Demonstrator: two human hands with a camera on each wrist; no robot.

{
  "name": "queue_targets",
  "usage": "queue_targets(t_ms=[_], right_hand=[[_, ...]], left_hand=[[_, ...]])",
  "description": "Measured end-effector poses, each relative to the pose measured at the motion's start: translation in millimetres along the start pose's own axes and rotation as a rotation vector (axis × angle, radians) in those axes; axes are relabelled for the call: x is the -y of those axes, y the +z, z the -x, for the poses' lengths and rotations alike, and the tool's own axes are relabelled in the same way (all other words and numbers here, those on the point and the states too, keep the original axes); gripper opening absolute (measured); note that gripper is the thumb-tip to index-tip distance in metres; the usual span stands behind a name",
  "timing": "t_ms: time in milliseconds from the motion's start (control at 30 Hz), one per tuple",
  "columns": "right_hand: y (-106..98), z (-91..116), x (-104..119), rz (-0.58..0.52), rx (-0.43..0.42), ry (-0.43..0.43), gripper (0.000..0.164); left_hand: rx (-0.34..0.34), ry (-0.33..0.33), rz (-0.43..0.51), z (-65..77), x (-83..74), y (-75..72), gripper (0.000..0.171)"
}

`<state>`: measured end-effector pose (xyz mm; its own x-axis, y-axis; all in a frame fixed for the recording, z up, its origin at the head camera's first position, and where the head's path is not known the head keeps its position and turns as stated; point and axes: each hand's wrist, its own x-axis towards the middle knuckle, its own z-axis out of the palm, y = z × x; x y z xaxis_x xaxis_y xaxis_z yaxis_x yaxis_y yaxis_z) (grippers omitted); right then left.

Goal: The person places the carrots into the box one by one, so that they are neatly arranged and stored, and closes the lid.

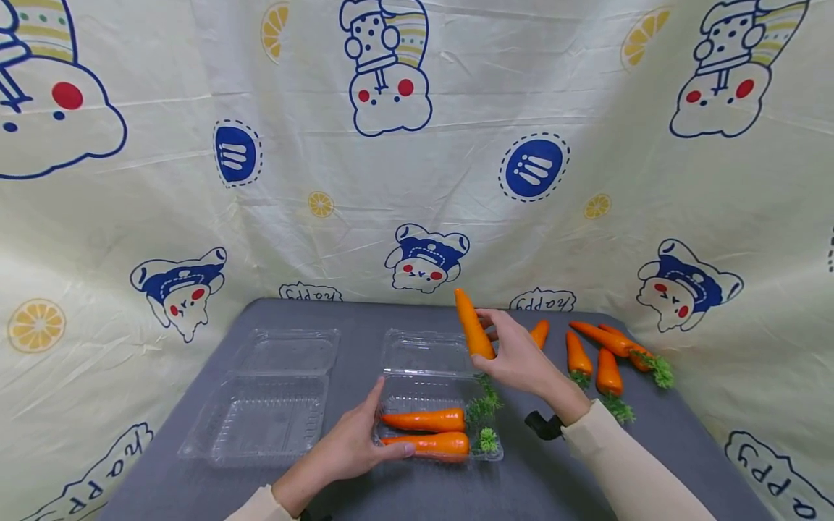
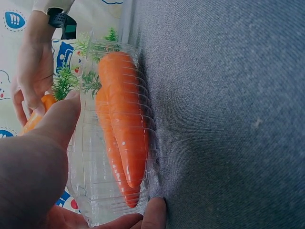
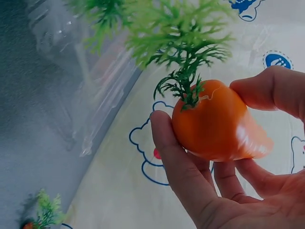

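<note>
While holding one orange carrot [image 1: 474,325] raised in the right hand [image 1: 521,354], resting the left hand [image 1: 348,441] against the left side of a clear plastic container [image 1: 410,394] on the grey counter [image 1: 362,340]. Pinching the orange carrot around its thick end, with thumb on one side and fingers on the other, and pointing its tapered tip upward, in the head view overlapping the right edge of the folded-back lid [image 1: 423,351]. Showing at that thick end, in the right wrist view, a feathery green tuft [image 3: 186,43]. Spreading the left hand wide, with thumb across the container's front edge and fingers stretched along its left side. Seeing inside the container a rear carrot [image 1: 423,420] and a front carrot [image 1: 433,443], lying side by side with tips to the left and green leaves [image 1: 483,405] at the right. Seeing a second container [image 1: 274,412] to the left, likewise folded back, and at the right several loose carrots [image 1: 578,354], one partly hidden behind the right hand. Wearing a black device [image 1: 544,425] at the right wrist, below a pale sleeve [image 1: 632,463]. Facing a printed cloth [image 1: 469,202] beyond the counter.
</note>
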<state>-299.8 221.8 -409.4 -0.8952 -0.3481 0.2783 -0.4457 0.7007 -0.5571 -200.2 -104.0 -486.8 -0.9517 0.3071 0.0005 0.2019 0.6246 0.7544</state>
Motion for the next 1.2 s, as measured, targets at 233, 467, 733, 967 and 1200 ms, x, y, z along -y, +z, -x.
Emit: queue_targets(t_ms=[233,467,733,967,1200], right_hand=[[2,-8,13,-0.023,0.035,-0.062,0.077],[4,-19,27,-0.041,0.08,-0.132,0.071],[14,-30,36,-0.057,0.171,-0.185,0.063],[25,-35,38,-0.078,0.277,-0.188,0.06],[35,-35,28,-0.072,0.413,-0.189,0.051]], left_hand=[[0.014,-0.024,0.004,-0.6,-1.1,-1.6,0.133],[0.04,-0.037,0.026,-2.2,-0.8,-3.0,0.132],[0.052,-0.034,0.035,-3.0,0.6,-3.8,0.132],[0.059,-0.043,0.028,-4.1,1.0,-4.5,0.132],[0.05,-0.04,0.019,-3.8,1.2,-3.5,0.132]])
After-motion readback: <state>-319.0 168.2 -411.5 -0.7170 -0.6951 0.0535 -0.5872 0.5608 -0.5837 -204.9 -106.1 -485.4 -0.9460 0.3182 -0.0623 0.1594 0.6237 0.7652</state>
